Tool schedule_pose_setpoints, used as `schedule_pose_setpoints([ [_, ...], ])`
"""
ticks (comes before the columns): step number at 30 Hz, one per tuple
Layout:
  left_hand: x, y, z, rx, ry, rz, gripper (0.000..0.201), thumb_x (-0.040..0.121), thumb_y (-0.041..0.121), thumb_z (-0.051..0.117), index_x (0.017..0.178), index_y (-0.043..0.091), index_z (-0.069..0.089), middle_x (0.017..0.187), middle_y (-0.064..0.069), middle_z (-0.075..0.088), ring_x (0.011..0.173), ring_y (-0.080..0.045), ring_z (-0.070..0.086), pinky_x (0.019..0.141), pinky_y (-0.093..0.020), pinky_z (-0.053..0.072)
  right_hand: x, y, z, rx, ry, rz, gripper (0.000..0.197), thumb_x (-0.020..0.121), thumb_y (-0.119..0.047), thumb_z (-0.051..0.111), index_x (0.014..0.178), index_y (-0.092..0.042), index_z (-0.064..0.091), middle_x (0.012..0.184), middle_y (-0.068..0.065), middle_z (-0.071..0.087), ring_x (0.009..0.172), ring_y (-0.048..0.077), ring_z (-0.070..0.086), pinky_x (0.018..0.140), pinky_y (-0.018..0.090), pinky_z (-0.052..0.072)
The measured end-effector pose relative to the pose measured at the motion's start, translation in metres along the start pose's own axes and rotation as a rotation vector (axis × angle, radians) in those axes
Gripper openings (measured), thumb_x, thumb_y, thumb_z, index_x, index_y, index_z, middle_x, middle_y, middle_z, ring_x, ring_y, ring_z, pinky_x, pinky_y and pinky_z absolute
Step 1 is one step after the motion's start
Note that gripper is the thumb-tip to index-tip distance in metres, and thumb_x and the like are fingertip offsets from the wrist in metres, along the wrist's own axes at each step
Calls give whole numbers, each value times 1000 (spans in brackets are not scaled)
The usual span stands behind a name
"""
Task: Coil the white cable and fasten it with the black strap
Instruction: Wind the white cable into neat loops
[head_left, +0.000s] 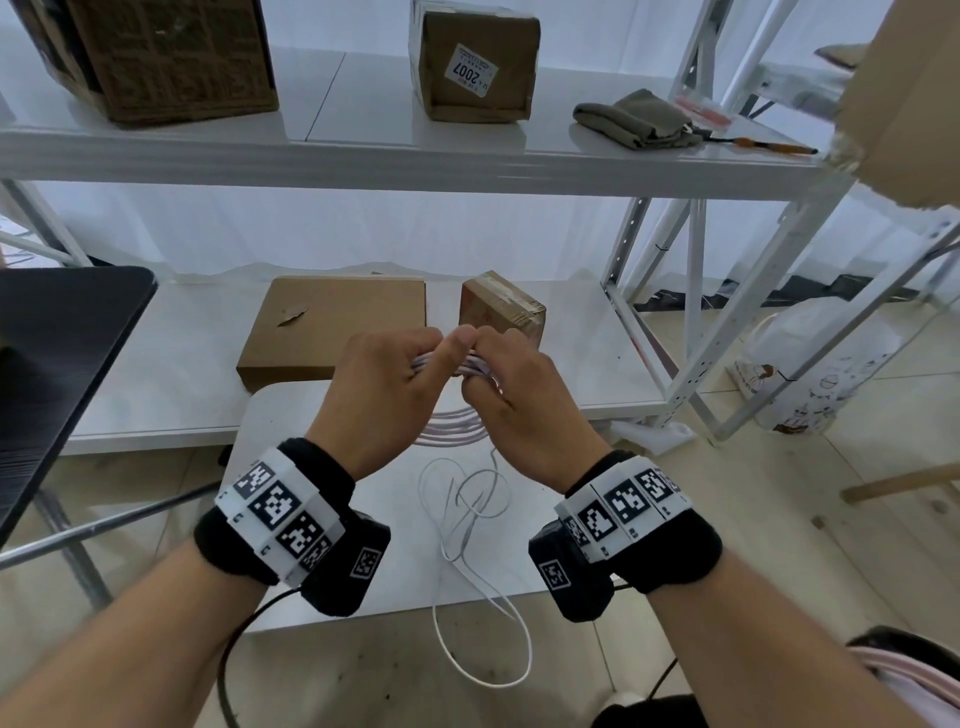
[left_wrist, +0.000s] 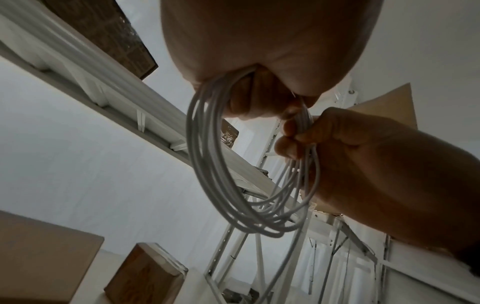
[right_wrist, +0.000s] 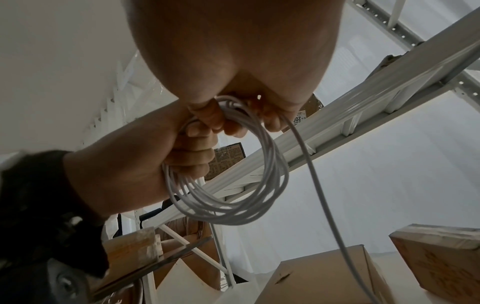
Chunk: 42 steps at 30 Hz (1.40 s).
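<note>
White counter (head_left: 332, 571) below left hand (head_left: 387, 387), loose white cable (head_left: 467, 499) lying on it.

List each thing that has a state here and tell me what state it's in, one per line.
white cable: partly coiled, several loops bunched, loose tail still trailing onto the small table.
left hand: grips the coil.
right hand: grips the coil.
black strap: not seen in any view.
labelled box: closed, on the upper shelf.
taped box: closed, on the lower shelf.

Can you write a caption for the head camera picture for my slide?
Both hands, left hand and right hand, hold the coiled white cable while its loose tail hangs.
</note>
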<state>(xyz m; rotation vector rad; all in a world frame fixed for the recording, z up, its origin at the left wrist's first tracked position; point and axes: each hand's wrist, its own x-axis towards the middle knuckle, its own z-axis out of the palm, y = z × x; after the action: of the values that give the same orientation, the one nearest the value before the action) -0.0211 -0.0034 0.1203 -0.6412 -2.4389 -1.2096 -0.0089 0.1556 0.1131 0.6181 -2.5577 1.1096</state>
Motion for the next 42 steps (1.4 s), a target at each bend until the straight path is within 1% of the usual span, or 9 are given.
schedule_pose_setpoints([
  [3,1,4,0,-124,59,-31,62,100,56,42,62,9,58,54,-12,44,49,-20,36,49,-29,29,0,5,-6,-19,17,51,11,88,-15,51,91,-6,57,75,-13,43,84,17,40,65,26,30],
  [7,6,7,-4,-244,179,-89,54,104,35,49,55,13,47,49,8,42,48,-5,37,51,-16,30,1,9,-13,96,79,161,6,92,-13,61,93,-7,64,82,8,63,79,28,56,70,41,48],
  [11,8,6,-6,-395,246,-211,56,103,39,49,57,8,52,48,7,44,47,-10,38,51,-25,33,0,7,-17,249,57,220,12,94,-13,62,105,-11,66,89,10,65,81,25,60,69,21,53],
  [14,10,6,-9,-568,296,-318,54,103,41,50,52,22,56,48,9,42,46,-12,34,47,-26,30,0,6,-17,483,-30,322,21,91,-17,69,112,-16,67,100,13,70,95,31,65,89,40,54],
  [16,11,8,-9,-692,314,-381,56,103,40,50,49,26,58,49,8,41,45,-11,31,45,-24,29,0,6,-17,708,-36,355,24,89,-18,71,112,-11,67,99,12,74,99,33,68,95,43,52],
  [26,15,13,-9,-1097,329,-553,59,102,48,44,49,24,56,54,7,32,47,-8,22,46,-23,21,6,1,-21,1173,15,421,31,86,-29,59,103,-3,61,78,6,67,81,25,68,83,34,54],
  [31,12,16,1,-1042,209,-536,50,102,52,38,67,17,43,56,3,27,46,-10,25,47,-22,27,13,0,-13,1403,187,473,22,105,-19,44,106,-4,61,66,-1,38,58,12,40,69,29,46],
  [39,12,14,-5,-1001,-39,-597,57,101,55,41,83,8,66,57,-4,48,52,-19,51,54,-27,46,16,3,-15,1046,226,416,24,108,-17,40,93,-6,55,64,2,26,54,11,26,54,26,28],
  [42,15,7,-11,-953,-66,-596,55,103,51,40,100,5,68,65,-9,60,56,-22,59,56,-29,51,15,5,-12,860,166,350,27,107,-16,42,103,7,54,65,2,29,56,13,26,52,26,28],
])
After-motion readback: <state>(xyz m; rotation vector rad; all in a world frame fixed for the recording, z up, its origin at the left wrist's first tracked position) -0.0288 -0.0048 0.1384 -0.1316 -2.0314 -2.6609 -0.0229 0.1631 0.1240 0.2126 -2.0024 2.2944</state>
